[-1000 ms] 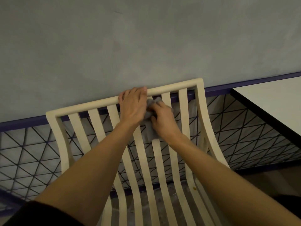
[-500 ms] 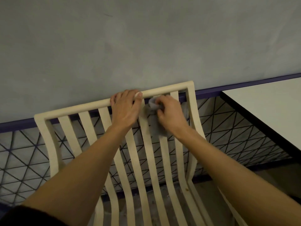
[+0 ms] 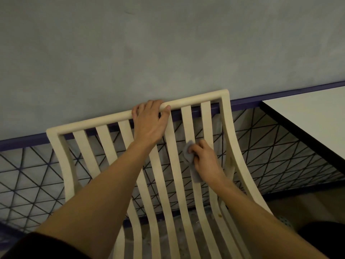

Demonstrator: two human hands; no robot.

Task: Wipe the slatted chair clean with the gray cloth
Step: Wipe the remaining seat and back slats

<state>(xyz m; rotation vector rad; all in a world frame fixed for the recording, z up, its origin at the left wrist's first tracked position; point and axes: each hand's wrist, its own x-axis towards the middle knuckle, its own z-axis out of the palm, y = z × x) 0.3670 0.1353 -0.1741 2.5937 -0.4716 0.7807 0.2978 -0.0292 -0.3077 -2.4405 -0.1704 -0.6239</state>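
The right hand (image 3: 204, 161), gripping the gray cloth (image 3: 189, 156), had slid down from the top rail to mid-slat, right of frame centre. The left hand (image 3: 150, 121) still clasped the chair (image 3: 104, 121) rail. That slat's upper part now looked wiped.

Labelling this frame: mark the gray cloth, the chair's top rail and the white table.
gray cloth (image 3: 188, 150), head view, upper fold.
top rail (image 3: 196, 100), head view, bare right stretch.
white table (image 3: 315, 116), head view, bare top.
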